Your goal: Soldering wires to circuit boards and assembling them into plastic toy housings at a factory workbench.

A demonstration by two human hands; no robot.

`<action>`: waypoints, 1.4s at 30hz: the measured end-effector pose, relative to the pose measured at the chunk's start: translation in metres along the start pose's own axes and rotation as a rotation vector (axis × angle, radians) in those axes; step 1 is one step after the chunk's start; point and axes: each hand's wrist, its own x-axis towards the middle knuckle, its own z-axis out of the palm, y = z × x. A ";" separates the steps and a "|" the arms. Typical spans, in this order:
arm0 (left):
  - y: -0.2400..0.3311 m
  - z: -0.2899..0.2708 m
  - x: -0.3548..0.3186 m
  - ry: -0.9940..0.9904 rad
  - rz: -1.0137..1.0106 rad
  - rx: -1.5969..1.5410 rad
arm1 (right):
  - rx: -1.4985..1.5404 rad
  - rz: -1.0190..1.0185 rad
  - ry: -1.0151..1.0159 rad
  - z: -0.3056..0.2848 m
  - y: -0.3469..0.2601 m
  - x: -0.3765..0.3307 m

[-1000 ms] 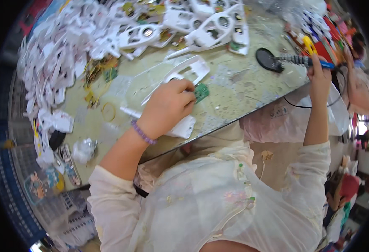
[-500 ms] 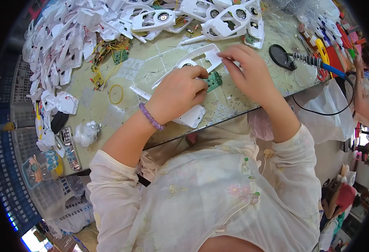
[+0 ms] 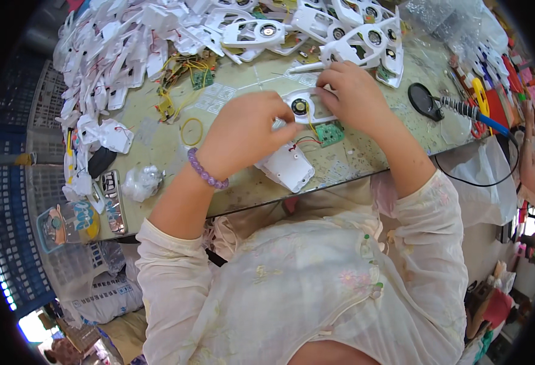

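Note:
In front of me lies a white plastic housing [image 3: 326, 111], an open frame with a round black speaker [image 3: 300, 107] set in it. My left hand [image 3: 249, 129], with a purple bead bracelet, has its thumb and fingers closed around the housing's left part, which it mostly hides. At the far right end, my right hand [image 3: 357, 96] pinches the frame between thumb and fingers. A green circuit board [image 3: 329, 134] rests just below the speaker, with a yellow wire running up to it. Red and black wires lead from the board toward a white plastic cover [image 3: 287, 169] near the table edge.
White plastic parts [image 3: 118, 52] are heaped at the far left, and speaker housings [image 3: 258, 33] along the back. Yellow-wired circuit boards [image 3: 201, 78] and a yellow ring [image 3: 192, 131] lie left of centre. A blue-handled soldering iron [image 3: 492, 121] extends over the right edge.
My left hand has come off the green circuit board and moved to the housing's left part. The speaker and the board's wires now show. The whole view has shifted slightly.

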 end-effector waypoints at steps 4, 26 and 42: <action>0.009 0.024 -0.009 0.042 0.110 0.091 | 0.060 0.062 0.118 0.004 -0.001 -0.009; -0.003 0.021 -0.098 0.379 -0.196 -0.349 | 1.733 0.834 -0.178 -0.006 -0.085 -0.027; -0.024 0.007 -0.105 0.358 -0.191 0.071 | 1.438 0.510 -0.329 0.000 -0.079 -0.032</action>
